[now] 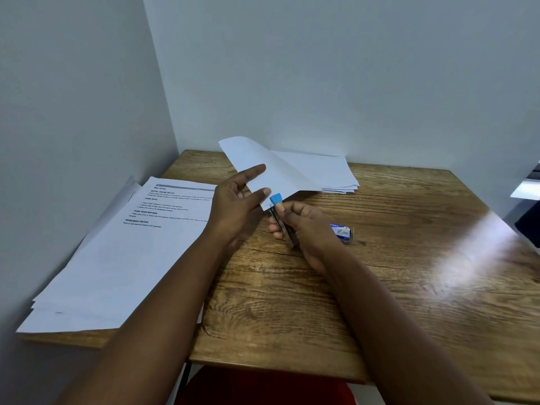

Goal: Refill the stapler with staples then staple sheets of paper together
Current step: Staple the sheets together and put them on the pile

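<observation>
Above a wooden table (pixel 380 287), the left hand (pixel 236 206) pinches thin, floppy white paper sheets (pixel 274 171) near their corner; the right hand (pixel 304 226) grips a small, rigid blue-capped metal stapler (pixel 276 199) closed over that corner

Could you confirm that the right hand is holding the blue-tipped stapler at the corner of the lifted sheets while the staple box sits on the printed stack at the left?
Not quite. In the head view the staple box lies on the bare wooden table, right of the right hand, not on the printed stack. The rest holds: that hand grips the blue-tipped stapler at the corner of the lifted sheets.
</observation>
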`<state>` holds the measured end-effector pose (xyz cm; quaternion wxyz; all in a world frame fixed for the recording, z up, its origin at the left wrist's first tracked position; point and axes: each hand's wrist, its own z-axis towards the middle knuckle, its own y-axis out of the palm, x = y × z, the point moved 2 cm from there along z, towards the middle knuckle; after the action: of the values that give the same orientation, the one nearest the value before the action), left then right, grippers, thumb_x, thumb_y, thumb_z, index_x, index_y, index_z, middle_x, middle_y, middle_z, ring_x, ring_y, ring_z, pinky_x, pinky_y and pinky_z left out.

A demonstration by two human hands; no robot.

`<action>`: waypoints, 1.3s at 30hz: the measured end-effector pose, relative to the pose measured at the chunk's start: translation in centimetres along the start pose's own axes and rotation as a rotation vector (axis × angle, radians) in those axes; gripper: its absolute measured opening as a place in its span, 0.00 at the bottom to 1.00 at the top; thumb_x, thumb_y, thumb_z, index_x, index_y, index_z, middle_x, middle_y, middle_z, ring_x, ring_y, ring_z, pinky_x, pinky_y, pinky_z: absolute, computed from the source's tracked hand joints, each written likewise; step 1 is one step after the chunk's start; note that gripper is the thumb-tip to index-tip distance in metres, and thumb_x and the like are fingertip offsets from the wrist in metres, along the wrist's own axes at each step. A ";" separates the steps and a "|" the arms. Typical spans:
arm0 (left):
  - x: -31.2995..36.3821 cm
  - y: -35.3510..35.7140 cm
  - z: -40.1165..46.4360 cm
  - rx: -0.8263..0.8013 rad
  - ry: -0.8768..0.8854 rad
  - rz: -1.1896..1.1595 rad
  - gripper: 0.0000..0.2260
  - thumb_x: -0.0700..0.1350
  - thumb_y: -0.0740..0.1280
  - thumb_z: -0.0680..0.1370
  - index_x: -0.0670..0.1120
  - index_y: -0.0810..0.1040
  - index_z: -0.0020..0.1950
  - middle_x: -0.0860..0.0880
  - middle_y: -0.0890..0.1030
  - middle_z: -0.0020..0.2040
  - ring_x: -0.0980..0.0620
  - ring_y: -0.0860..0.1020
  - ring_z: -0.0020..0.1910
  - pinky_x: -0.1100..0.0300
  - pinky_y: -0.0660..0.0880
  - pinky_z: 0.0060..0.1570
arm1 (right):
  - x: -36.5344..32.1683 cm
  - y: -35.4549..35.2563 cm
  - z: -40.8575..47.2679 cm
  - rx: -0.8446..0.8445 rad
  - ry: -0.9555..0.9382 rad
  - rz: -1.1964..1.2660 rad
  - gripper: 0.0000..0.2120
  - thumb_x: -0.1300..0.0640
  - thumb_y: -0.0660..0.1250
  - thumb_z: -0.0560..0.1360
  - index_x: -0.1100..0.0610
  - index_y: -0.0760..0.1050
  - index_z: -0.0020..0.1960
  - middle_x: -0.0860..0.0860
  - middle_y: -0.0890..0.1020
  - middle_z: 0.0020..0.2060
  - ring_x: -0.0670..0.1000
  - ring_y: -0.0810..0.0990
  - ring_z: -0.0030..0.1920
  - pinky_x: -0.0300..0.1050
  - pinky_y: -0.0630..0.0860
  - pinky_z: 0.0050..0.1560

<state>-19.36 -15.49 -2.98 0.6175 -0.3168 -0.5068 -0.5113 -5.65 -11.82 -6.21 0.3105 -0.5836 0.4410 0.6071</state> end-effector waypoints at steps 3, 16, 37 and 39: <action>-0.1 0.1 0.0 -0.005 -0.007 -0.024 0.20 0.29 0.67 0.78 0.37 0.74 0.70 0.60 0.76 0.23 0.66 0.75 0.24 0.75 0.74 0.33 | -0.1 0.2 -0.1 0.012 0.004 0.019 0.11 0.57 0.66 0.79 0.65 0.78 0.55 0.54 0.84 0.38 0.48 0.82 0.37 0.41 0.79 0.39; -1.1 -1.0 1.0 0.048 -0.062 -0.137 0.19 0.31 0.70 0.77 0.43 0.79 0.67 0.49 0.84 0.39 0.57 0.82 0.37 0.64 0.80 0.40 | -1.4 -0.6 -0.3 0.069 0.006 0.185 0.21 0.42 0.64 0.78 0.59 0.76 0.58 0.52 0.80 0.38 0.47 0.76 0.32 0.42 0.72 0.32; -2.2 -0.1 0.3 -0.293 -0.125 0.081 0.24 0.32 0.59 0.78 0.51 0.75 0.69 0.38 0.82 0.57 0.42 0.85 0.51 0.51 0.78 0.43 | -2.7 -5.5 -0.2 0.670 -0.251 0.724 0.16 0.72 0.64 0.70 0.60 0.68 0.55 0.53 0.75 0.32 0.44 0.73 0.25 0.37 0.71 0.26; -2.7 -0.2 0.2 -0.243 -0.053 0.251 0.21 0.36 0.64 0.77 0.53 0.77 0.67 0.42 0.86 0.49 0.40 0.85 0.50 0.49 0.80 0.48 | -2.7 -5.4 -0.2 0.665 -0.255 0.728 0.15 0.71 0.64 0.70 0.60 0.68 0.54 0.53 0.75 0.31 0.44 0.74 0.25 0.37 0.72 0.26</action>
<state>-19.51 -14.50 -5.50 0.6199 -0.4633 -0.4138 -0.4794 -0.36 -9.39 -4.44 0.2994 -0.1828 0.7437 0.5690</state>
